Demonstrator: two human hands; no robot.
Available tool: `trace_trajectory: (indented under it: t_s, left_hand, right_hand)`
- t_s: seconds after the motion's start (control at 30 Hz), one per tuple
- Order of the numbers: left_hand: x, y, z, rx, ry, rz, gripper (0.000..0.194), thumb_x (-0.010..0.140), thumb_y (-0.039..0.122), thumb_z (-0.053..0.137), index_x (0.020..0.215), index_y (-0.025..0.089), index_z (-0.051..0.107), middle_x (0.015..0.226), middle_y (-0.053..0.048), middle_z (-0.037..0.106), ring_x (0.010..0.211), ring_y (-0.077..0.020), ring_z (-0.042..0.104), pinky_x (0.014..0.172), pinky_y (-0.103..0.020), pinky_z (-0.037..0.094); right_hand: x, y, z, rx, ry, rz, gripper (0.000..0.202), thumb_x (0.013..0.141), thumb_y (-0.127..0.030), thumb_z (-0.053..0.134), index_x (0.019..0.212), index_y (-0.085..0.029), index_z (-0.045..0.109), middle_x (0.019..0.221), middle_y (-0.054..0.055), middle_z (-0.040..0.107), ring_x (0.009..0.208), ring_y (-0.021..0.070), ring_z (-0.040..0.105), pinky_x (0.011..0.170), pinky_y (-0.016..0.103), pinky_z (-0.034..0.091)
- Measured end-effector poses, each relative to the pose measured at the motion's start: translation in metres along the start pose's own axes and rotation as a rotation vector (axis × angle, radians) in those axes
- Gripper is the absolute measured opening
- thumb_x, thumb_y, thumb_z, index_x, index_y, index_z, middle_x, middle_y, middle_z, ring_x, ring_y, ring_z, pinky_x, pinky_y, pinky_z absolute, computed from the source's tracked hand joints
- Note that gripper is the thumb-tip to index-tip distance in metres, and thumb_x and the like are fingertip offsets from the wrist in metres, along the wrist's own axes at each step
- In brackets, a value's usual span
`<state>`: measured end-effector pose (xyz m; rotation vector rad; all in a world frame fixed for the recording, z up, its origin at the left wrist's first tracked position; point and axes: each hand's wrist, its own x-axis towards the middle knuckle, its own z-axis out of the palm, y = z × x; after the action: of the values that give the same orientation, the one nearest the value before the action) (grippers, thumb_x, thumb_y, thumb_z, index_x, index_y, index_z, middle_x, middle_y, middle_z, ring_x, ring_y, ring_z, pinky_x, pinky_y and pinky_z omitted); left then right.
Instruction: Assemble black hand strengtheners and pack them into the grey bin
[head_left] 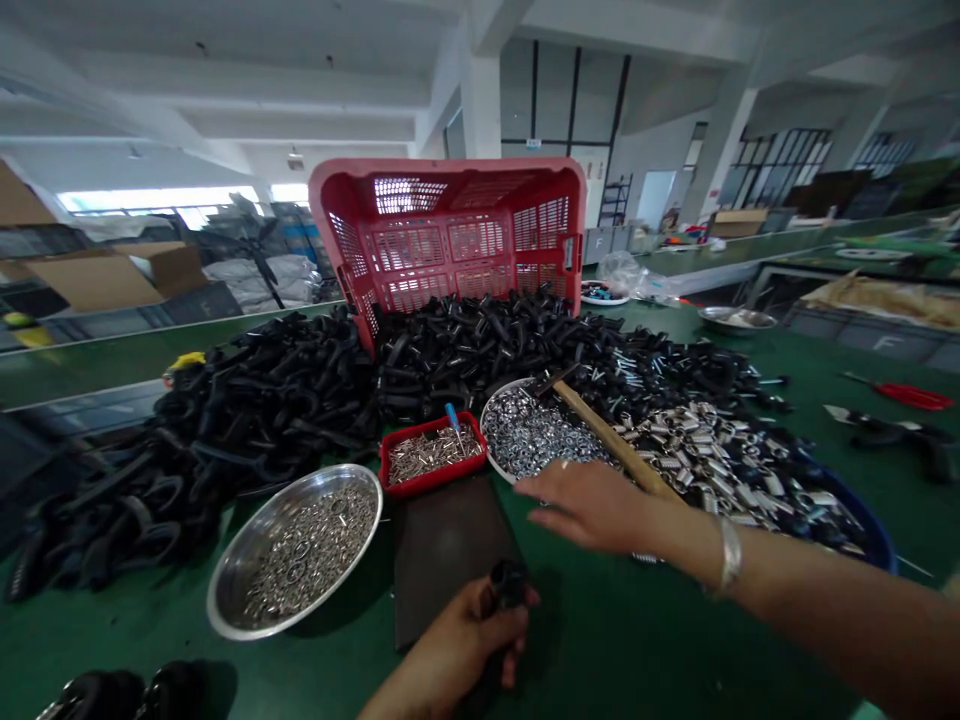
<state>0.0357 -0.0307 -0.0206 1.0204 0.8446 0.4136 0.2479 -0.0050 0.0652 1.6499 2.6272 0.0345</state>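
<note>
My left hand [480, 635] is closed around a black plastic part [508, 582], over the near right corner of a dark flat plate [450, 550]. My right hand [589, 503] reaches over the near edge of a round dish of small metal nuts [536, 435]. Its fingers point left, and whether they pinch anything cannot be made out. A hammer with a wooden handle [615, 440] rests with its head on that dish. Left of it stands a red tray [394, 488] of small pins with a blue-handled tool [453, 418].
A steel bowl [225, 600] of small metal pieces stands at left. Black parts [285, 400] are heaped before a tipped red crate [450, 170]. Metal springs [697, 450] lie at right beside a blue tray rim [885, 545]. Pliers [885, 422] and a red-handled tool [911, 397] lie far right.
</note>
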Motion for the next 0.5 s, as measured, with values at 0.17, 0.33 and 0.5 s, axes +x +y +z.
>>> trace_trajectory:
  t_s: [0.17, 0.33, 0.5]
  left_hand:
    - [0.007, -0.001, -0.018, -0.067, 0.417, 0.322, 0.032, 0.067, 0.039, 0.063, 0.087, 0.016, 0.051, 0.055, 0.005, 0.049, 0.051, -0.0081, 0.048, 0.054, -0.02, 0.039]
    - [0.009, -0.002, -0.033, 0.049, 0.506, 0.383, 0.033, 0.067, 0.039, 0.063, 0.087, 0.016, 0.052, 0.052, 0.006, 0.046, 0.047, -0.0079, 0.044, 0.048, -0.02, 0.037]
    - [0.006, -0.005, -0.033, 0.147, 0.5, 0.397, 0.032, 0.068, 0.04, 0.062, 0.087, 0.015, 0.054, 0.053, 0.005, 0.048, 0.047, -0.0083, 0.045, 0.049, -0.02, 0.038]
  right_hand:
    - [0.0, 0.127, -0.021, -0.143, -0.027, 0.561, 0.027, 0.079, -0.025, 0.044, 0.092, -0.013, 0.064, 0.094, 0.016, 0.064, 0.089, 0.0277, 0.058, 0.071, 0.039, 0.044]
    - [-0.006, 0.173, 0.006, -0.126, -0.103, 0.605, 0.029, 0.068, -0.024, 0.055, 0.094, -0.014, 0.064, 0.093, 0.014, 0.064, 0.085, 0.0247, 0.06, 0.067, 0.032, 0.045]
    - [-0.021, 0.185, 0.016, -0.08, -0.069, 0.577, 0.033, 0.075, -0.033, 0.047, 0.102, -0.02, 0.06, 0.095, 0.005, 0.064, 0.085, 0.0169, 0.059, 0.071, 0.025, 0.044]
